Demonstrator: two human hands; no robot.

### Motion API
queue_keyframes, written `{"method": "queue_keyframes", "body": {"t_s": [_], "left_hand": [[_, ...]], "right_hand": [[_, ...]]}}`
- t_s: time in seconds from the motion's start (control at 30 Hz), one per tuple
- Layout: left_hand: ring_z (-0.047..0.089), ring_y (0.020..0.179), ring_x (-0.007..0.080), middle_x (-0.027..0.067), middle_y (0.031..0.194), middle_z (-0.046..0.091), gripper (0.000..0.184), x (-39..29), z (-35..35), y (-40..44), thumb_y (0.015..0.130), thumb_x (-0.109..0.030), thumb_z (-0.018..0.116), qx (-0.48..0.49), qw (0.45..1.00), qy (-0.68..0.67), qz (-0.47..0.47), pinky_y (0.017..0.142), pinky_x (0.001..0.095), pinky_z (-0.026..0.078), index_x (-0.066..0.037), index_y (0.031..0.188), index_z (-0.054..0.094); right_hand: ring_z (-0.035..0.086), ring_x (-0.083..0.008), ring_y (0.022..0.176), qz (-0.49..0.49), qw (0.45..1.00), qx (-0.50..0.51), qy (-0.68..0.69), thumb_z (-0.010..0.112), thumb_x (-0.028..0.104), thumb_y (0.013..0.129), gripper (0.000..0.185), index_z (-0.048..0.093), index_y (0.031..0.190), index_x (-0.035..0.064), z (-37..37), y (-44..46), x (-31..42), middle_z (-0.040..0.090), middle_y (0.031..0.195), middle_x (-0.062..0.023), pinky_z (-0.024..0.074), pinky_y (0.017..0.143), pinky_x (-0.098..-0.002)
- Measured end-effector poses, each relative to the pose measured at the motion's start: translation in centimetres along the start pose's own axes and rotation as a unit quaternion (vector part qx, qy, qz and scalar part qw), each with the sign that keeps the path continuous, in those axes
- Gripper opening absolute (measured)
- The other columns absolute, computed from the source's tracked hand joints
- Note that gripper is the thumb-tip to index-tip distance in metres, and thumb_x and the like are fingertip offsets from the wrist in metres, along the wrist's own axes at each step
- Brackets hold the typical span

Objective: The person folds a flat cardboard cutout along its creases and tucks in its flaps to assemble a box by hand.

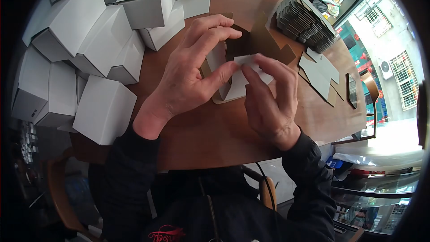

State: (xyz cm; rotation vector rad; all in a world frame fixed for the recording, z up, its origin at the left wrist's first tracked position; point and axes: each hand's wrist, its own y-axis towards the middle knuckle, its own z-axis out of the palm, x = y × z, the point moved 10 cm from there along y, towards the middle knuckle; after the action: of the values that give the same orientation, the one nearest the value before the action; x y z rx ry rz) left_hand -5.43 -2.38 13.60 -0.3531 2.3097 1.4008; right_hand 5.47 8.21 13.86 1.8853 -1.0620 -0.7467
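A partly folded cardboard box [264, 33], brown inside and white outside, stands in front of me with flaps up at its far right. My left hand [190, 69] curves over its left side, fingers bent above the opening and thumb on a white front flap [253, 76]. Thumb and fingertips of my right hand [274, 96] pinch the same flap close to the left thumb. My hands cover part of the box's left side and front.
White closed boxes [105, 107] are piled on the left of the wooden table [197, 150]. At the far right stands a stack of flat cardboard blanks [307, 20]. Nearer lie loose flat blanks [320, 74] and a phone [351, 90]. A chair [371, 94] stands beyond the right edge.
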Motion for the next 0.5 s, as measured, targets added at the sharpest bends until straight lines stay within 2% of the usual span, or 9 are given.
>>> {"method": "queue_keyframes", "body": {"t_s": [0.2,0.37,0.5], "left_hand": [[0.057,0.131,0.0280,0.0088,0.145,0.056,0.051,-0.4,-0.2,0.3,0.083,-0.003,0.078,0.018,1.000,0.009,-0.003,0.111,0.0387,0.049,-0.010,0.132,0.065],[0.057,0.131,0.0301,0.0109,0.146,0.055,0.054,0.1,-0.1,0.2,0.081,-0.002,0.078,0.030,0.999,0.008,-0.021,0.110,0.0407,0.050,-0.009,0.132,0.064],[0.054,0.134,0.0333,0.0166,0.152,0.050,0.053,0.1,0.2,0.1,0.083,-0.008,0.075,0.046,0.999,0.006,-0.008,0.116,0.0460,0.045,-0.002,0.134,0.062]], "right_hand": [[0.069,-0.0253,0.090,0.002,0.998,0.016,0.053,0.069,-0.008,0.080,0.036,0.075,0.115,-0.0051,0.2,0.4,-1.8,0.065,0.132,-0.0241,0.0576,0.070,-0.0295],[0.070,-0.0261,0.094,-0.055,0.996,0.062,0.045,0.071,-0.007,0.079,0.037,0.074,0.116,-0.0056,1.5,0.5,-2.0,0.067,0.130,-0.0248,0.0585,0.070,-0.0287],[0.071,-0.0259,0.093,-0.056,0.996,0.057,0.026,0.073,0.000,0.084,0.035,0.073,0.118,-0.0051,2.4,0.3,-2.0,0.069,0.128,-0.0231,0.0588,0.075,-0.0299]]}}
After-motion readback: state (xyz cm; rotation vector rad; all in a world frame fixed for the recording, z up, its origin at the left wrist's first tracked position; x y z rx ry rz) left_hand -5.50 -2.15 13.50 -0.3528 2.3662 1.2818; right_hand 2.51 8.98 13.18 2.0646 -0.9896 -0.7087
